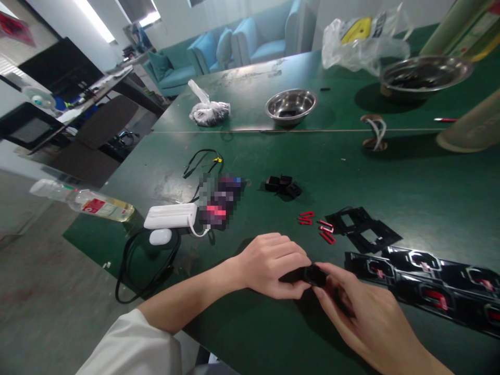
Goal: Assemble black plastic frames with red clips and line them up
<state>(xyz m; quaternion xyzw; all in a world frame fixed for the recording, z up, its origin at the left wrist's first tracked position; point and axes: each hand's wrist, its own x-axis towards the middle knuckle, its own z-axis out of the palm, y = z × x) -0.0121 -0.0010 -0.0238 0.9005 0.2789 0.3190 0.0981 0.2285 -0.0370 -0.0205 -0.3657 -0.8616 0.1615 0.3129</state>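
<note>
Both hands meet low in the head view, over the near part of the green table [242, 333]. A small black piece [315, 276] is pinched between them. My left hand [273, 264] has its fingers curled around the piece's left side, and they cover part of it. From the right, the thumb and fingertips of my right hand [363, 312] grip the same piece. Just beyond the hands lie several small red clips [327, 237]. Flat black square frames [365, 229] rest to their right, and a few small black parts [283, 185] sit farther back.
Glossy black trays [425, 284] with red pieces lie at the right. Left are a phone [224, 200], a white power bank [171, 215], a white case [160, 237], cables and a bottle [102, 205]. Metal bowls [291, 107], plastic bags and a cable hole [375, 133] are farther back.
</note>
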